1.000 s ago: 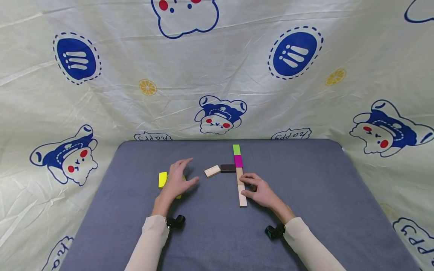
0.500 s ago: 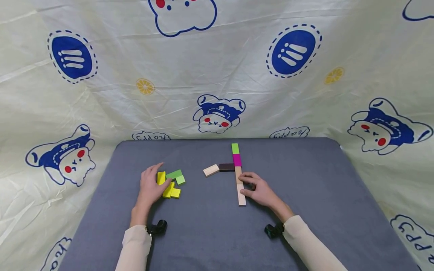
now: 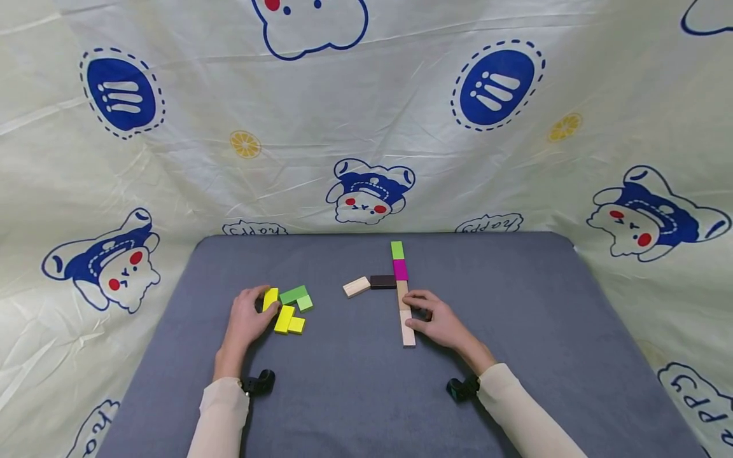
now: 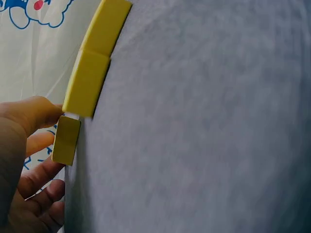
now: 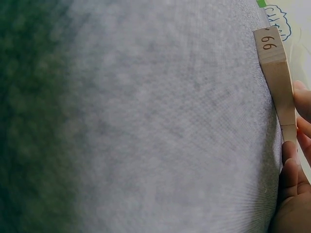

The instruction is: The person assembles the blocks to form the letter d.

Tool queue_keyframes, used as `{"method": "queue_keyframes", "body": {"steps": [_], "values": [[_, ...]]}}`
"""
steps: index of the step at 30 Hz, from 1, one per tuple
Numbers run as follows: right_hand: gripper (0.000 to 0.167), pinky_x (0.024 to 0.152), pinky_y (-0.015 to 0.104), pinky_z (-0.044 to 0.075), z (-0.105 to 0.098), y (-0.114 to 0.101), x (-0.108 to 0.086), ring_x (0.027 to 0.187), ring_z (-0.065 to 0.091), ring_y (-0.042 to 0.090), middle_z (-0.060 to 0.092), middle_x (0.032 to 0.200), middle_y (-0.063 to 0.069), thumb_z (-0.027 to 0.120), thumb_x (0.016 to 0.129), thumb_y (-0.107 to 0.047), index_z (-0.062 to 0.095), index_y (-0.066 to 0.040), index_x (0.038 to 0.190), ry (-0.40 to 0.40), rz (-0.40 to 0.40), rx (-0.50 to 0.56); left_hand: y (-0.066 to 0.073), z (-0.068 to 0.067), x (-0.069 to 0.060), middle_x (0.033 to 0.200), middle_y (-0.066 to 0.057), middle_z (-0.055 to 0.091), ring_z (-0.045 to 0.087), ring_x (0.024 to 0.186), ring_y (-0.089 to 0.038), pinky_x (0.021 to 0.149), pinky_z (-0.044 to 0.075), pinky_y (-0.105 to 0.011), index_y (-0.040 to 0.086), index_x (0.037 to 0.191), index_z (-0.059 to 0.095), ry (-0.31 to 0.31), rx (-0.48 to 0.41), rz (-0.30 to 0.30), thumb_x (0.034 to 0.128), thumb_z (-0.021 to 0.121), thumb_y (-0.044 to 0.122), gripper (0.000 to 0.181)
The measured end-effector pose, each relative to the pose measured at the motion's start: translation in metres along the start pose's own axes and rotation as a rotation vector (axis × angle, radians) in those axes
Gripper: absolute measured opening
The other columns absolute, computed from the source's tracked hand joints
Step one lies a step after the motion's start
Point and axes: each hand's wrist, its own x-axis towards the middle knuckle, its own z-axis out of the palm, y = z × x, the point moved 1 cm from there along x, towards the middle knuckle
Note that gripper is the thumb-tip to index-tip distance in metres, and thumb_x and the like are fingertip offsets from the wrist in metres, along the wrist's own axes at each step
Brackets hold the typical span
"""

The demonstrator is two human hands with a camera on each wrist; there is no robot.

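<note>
My left hand (image 3: 247,316) pinches a yellow block (image 3: 271,298) between thumb and fingers. In the left wrist view the pinched yellow block (image 4: 66,141) shows its end, beside two touching yellow blocks (image 4: 87,82). Those two lie right of the hand in the head view, below two touching green blocks (image 3: 293,295). My right hand (image 3: 439,323) rests its thumb and index finger at a row of two pale wooden blocks (image 3: 409,338); the fingers are loosely bent. A wooden block marked "66" (image 5: 268,44) shows in the right wrist view.
Beyond the wooden pair the row continues with a magenta block (image 3: 400,270) and a lime block (image 3: 397,250). A dark brown block (image 3: 382,282) meets the row from the left, with a slanted wooden block (image 3: 356,287) at its other end. A grey cloth (image 3: 355,394) covers the table.
My left hand has moved left to the yellow blocks, uncovering the green ones, and has taken hold of the leftmost yellow block. The right hand keeps its place at the row.
</note>
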Motion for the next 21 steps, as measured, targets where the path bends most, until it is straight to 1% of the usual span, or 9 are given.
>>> {"method": "queue_keyframes", "body": {"steps": [3,5,7,8,10,13,16,18,21], "values": [[0.048,0.083,0.033,0.045,0.0,0.0,0.0,0.114,0.055,0.027,0.055,0.146,0.012,0.077,0.093,-0.018,0.065,-0.007,0.139,0.004,-0.005,0.002,-0.004,-0.003,-0.002,0.116,-0.021,0.062,0.056,0.101,-0.034,0.087,0.045,-0.047,0.0,0.138,0.06,0.012,0.008,-0.007,0.0962,0.068,0.023,0.049],[0.048,0.083,0.032,0.045,0.0,0.0,0.0,0.115,0.055,0.027,0.055,0.146,0.012,0.077,0.093,-0.018,0.065,-0.007,0.138,0.007,-0.009,0.0,-0.007,-0.005,-0.003,0.111,-0.018,0.062,0.056,0.091,-0.029,0.077,0.045,-0.04,0.001,0.137,0.062,0.021,0.018,-0.013,0.0959,0.069,0.022,0.047],[0.048,0.083,0.031,0.045,0.0,0.001,0.0,0.115,0.055,0.027,0.055,0.146,0.012,0.077,0.093,-0.018,0.065,-0.007,0.138,0.01,-0.011,-0.002,-0.011,-0.008,-0.004,0.109,-0.017,0.063,0.056,0.086,-0.026,0.072,0.044,-0.036,0.001,0.135,0.062,0.031,0.025,-0.014,0.0957,0.069,0.022,0.045],[0.048,0.083,0.031,0.045,0.0,0.001,0.0,0.114,0.055,0.027,0.055,0.146,0.012,0.077,0.093,-0.018,0.065,-0.007,0.138,0.013,-0.01,-0.002,-0.012,-0.009,-0.004,0.11,-0.018,0.063,0.056,0.085,-0.026,0.071,0.044,-0.036,0.001,0.135,0.062,0.032,0.025,-0.012,0.0957,0.07,0.021,0.045],[0.048,0.083,0.03,0.045,-0.001,0.001,0.0,0.114,0.055,0.027,0.055,0.146,0.012,0.077,0.093,-0.017,0.065,-0.007,0.139,0.015,-0.012,-0.008,-0.013,-0.011,-0.004,0.115,-0.019,0.063,0.058,0.089,-0.028,0.074,0.046,-0.038,0.001,0.137,0.061,0.037,0.021,-0.015,0.0957,0.07,0.022,0.047],[0.048,0.083,0.03,0.045,-0.001,0.001,0.0,0.115,0.055,0.027,0.055,0.146,0.013,0.077,0.093,-0.017,0.065,-0.007,0.139,0.017,-0.012,-0.008,-0.013,-0.011,-0.004,0.127,-0.022,0.059,0.059,0.102,-0.034,0.087,0.049,-0.046,0.0,0.142,0.056,0.047,-0.002,-0.024,0.095,0.071,0.024,0.055],[0.048,0.086,0.033,0.046,-0.001,0.001,0.0,0.117,0.055,0.028,0.055,0.146,0.013,0.076,0.093,-0.017,0.065,-0.007,0.139,0.012,-0.01,-0.007,-0.011,-0.009,-0.003,0.135,-0.024,0.054,0.057,0.114,-0.039,0.098,0.048,-0.053,0.0,0.146,0.051,0.066,-0.033,-0.041,0.0937,0.073,0.026,0.063],[0.048,0.087,0.034,0.047,-0.001,0.0,0.0,0.117,0.055,0.028,0.054,0.146,0.013,0.077,0.093,-0.018,0.065,-0.007,0.139,0.007,-0.002,-0.001,-0.009,-0.007,-0.003,0.135,-0.024,0.054,0.057,0.116,-0.039,0.101,0.047,-0.054,0.0,0.148,0.048,0.083,-0.043,-0.051,0.0932,0.073,0.026,0.065],[0.049,0.088,0.036,0.047,-0.001,-0.001,0.0,0.117,0.055,0.028,0.054,0.146,0.013,0.077,0.093,-0.018,0.065,-0.007,0.139,0.001,0.003,0.005,-0.009,-0.004,-0.004,0.132,-0.024,0.055,0.057,0.115,-0.039,0.101,0.046,-0.054,-0.001,0.148,0.048,0.105,-0.051,-0.066,0.0924,0.074,0.025,0.066]]}}
